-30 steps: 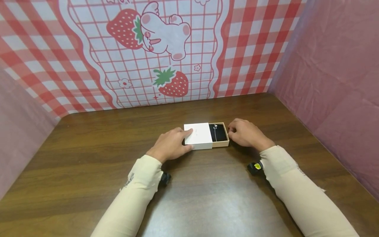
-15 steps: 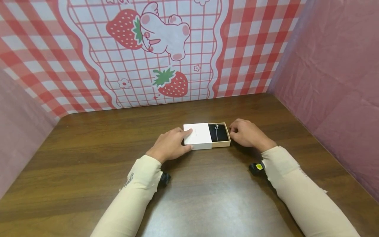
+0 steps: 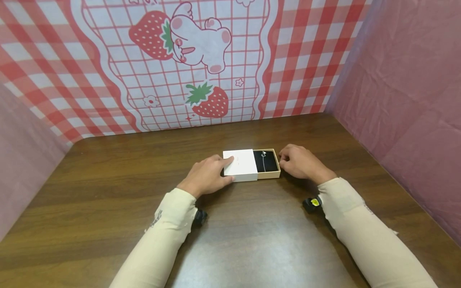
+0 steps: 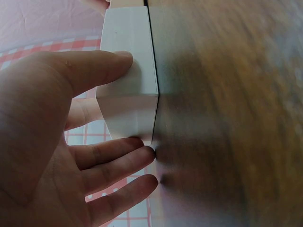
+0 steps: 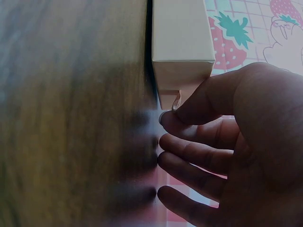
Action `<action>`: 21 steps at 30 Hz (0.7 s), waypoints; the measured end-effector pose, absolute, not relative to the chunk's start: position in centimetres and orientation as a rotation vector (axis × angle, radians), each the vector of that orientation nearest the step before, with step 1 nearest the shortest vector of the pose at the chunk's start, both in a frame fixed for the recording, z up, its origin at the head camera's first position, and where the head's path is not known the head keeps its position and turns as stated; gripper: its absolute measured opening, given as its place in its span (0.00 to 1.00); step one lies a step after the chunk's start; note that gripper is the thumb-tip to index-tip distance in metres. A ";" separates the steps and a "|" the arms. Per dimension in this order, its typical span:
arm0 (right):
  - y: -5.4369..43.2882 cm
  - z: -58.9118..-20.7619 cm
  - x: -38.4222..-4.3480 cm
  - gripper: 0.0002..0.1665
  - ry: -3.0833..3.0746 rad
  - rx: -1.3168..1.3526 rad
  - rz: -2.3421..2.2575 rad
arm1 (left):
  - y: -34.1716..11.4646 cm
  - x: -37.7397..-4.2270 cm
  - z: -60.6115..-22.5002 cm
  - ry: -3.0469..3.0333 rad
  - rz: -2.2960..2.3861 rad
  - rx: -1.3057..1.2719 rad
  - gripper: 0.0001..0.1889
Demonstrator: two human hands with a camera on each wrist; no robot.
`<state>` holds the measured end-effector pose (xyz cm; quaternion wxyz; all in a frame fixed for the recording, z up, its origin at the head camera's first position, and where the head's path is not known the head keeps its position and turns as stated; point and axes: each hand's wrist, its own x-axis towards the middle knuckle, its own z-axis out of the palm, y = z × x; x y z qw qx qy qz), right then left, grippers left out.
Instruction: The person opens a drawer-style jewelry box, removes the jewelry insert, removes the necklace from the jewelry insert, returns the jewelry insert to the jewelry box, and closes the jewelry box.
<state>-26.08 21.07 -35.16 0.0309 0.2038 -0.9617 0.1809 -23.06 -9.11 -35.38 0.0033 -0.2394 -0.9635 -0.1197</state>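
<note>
A white sleeve box (image 3: pixel 240 163) lies on the table, its cream drawer (image 3: pixel 268 175) pulled partly out to the right. Inside the drawer a thin silver chain with a small charm (image 3: pixel 263 155) rests on a black pad (image 3: pixel 271 163). My left hand (image 3: pixel 207 176) holds the sleeve's left end, thumb on its near side (image 4: pixel 130 42) and index finger on top; other fingers reach its end. At the drawer's outer end, my right hand (image 3: pixel 300 162) pinches a small ribbon pull tab (image 5: pixel 176 100) between thumb and index finger. Its remaining fingertips are at the table surface.
The brown wooden table (image 3: pixel 108 192) extends around the box. A red-and-white checked cloth with strawberries (image 3: pixel 212 102) hangs behind it, and a pink cloth (image 3: pixel 407 92) stands along the right side. Each wrist carries a small black camera (image 3: pixel 311 204).
Between the first and second frames, my right hand moved slightly right and the drawer slid a little farther out of the sleeve. Since then nothing visibly differs; the left hand stayed on the sleeve.
</note>
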 end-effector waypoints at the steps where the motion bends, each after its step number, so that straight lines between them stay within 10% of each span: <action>1: 21.1 -35.2 -26.1 0.08 -2.964 0.629 0.558 | -9.1 -23.1 -35.4 -3.019 -0.376 -0.752 0.35; 21: 21.5 -35.3 -26.1 0.09 -2.958 0.624 0.564 | -9.0 -23.1 -35.4 -3.026 -0.388 -0.740 0.35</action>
